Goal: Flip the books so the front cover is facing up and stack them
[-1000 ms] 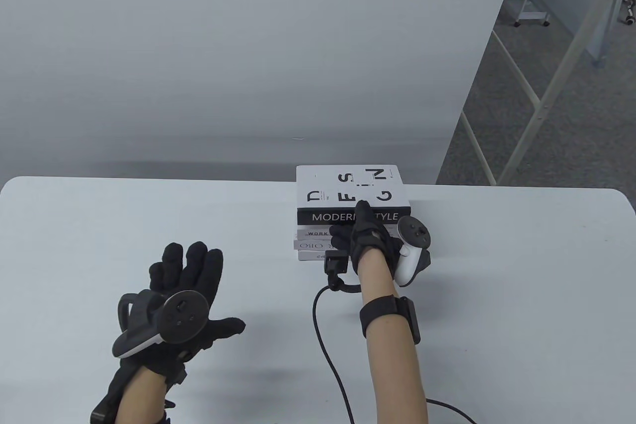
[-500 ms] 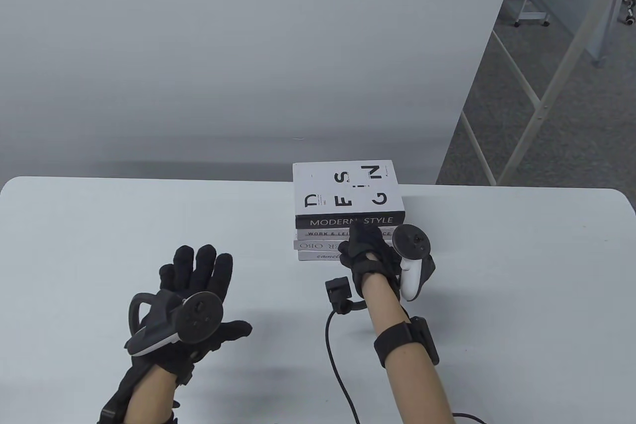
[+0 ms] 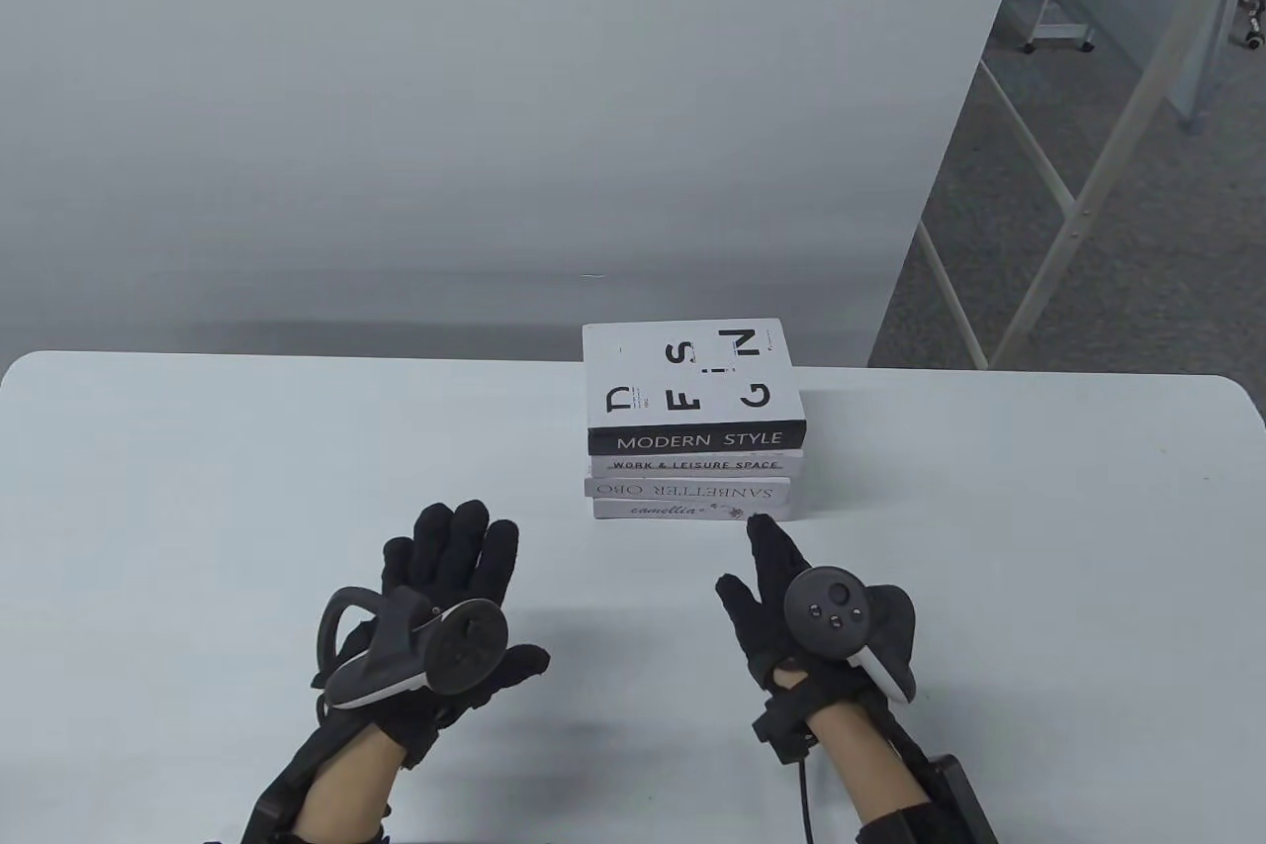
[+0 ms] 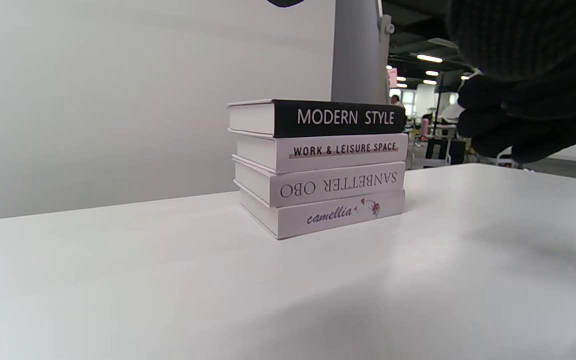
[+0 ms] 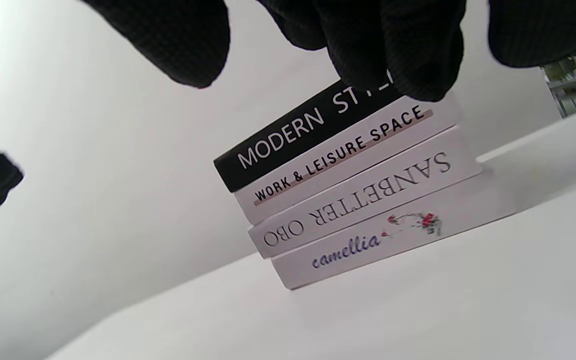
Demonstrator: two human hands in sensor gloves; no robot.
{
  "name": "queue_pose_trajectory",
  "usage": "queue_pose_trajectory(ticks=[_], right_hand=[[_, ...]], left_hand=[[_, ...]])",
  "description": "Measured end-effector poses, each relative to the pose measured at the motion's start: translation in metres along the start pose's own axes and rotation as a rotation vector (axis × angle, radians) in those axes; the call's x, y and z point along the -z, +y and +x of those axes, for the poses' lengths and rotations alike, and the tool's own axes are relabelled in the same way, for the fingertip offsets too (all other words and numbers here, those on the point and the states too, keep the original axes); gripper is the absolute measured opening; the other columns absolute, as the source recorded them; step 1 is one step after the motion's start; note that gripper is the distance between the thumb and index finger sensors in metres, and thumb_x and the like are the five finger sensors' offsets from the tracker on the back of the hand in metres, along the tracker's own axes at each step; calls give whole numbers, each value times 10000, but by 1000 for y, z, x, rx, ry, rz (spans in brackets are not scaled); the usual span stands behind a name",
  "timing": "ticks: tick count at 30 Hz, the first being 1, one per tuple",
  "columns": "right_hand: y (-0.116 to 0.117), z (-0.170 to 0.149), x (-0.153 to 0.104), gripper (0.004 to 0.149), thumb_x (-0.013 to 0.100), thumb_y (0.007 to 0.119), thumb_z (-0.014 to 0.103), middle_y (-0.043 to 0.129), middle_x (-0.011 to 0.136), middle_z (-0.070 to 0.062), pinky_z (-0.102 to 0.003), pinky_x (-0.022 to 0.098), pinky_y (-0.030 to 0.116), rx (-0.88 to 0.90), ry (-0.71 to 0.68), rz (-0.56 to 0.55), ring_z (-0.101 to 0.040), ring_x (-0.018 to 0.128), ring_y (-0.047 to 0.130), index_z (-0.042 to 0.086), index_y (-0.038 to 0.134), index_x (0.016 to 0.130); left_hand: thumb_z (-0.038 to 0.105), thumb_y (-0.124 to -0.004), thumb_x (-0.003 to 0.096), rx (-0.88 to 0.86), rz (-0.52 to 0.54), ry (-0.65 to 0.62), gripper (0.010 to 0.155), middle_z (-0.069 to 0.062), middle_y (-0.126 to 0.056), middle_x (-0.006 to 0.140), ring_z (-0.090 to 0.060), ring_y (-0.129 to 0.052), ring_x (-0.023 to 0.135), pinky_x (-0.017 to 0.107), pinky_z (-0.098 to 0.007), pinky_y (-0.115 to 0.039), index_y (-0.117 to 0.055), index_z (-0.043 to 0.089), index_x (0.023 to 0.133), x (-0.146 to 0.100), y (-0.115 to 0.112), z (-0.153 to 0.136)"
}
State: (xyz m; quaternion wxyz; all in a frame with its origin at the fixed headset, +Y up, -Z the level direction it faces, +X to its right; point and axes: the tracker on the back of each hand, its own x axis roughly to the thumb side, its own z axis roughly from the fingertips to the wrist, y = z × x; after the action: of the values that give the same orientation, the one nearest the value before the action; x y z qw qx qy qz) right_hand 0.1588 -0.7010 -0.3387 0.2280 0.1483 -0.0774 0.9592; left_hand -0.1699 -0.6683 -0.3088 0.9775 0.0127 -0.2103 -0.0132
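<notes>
A stack of several books (image 3: 692,473) stands on the white table (image 3: 198,488) near its far edge. The top book (image 3: 690,376) is white with scattered black letters and a black spine reading MODERN STYLE. Spines below read WORK & LEISURE SPACE, SANBETTER OBO (upside down) and camellia. The stack also shows in the left wrist view (image 4: 318,165) and the right wrist view (image 5: 348,190). My left hand (image 3: 445,577) lies open and empty, left of the stack. My right hand (image 3: 781,597) is open and empty, just in front of the stack, not touching it.
A grey wall panel (image 3: 495,92) rises behind the table. To the right, past the table edge, are a carpeted floor (image 3: 1137,240) and white metal frame legs (image 3: 1068,221). A black cable (image 3: 806,804) runs from my right wrist.
My right hand has left the stack and pulled back toward me, opening. The top book was nudged slightly left into line. My left hand has moved right and forward.
</notes>
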Motion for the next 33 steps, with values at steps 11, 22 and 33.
queue_pose_trajectory(ticks=[11, 22, 33], right_hand=[[-33, -28, -41, 814, 543, 741, 502, 453, 1089, -388, -844, 529, 449, -157, -21, 67, -691, 919, 524, 24, 390, 1100], [-59, -52, -47, 886, 544, 707, 593, 303, 1127, -400, -884, 528, 288, -306, 36, 134, -727, 956, 343, 51, 320, 1129], [-61, -48, -47, 891, 549, 679, 621, 291, 1125, -405, -889, 517, 296, -229, -2, 150, -724, 959, 331, 58, 310, 1133]], left_hand=[[748, -609, 424, -48, -83, -3, 1058, -323, -170, 1093, -684, -330, 971, 653, -775, -417, -229, 38, 1110, 12, -25, 7], [746, -605, 423, -15, -131, 12, 1058, -322, -165, 1091, -674, -282, 970, 649, -779, -394, -227, 33, 1107, 17, -36, 8], [754, -594, 424, 28, -100, 83, 1060, -327, -175, 1090, -676, -275, 965, 644, -781, -391, -237, 26, 1108, 12, -30, -2]])
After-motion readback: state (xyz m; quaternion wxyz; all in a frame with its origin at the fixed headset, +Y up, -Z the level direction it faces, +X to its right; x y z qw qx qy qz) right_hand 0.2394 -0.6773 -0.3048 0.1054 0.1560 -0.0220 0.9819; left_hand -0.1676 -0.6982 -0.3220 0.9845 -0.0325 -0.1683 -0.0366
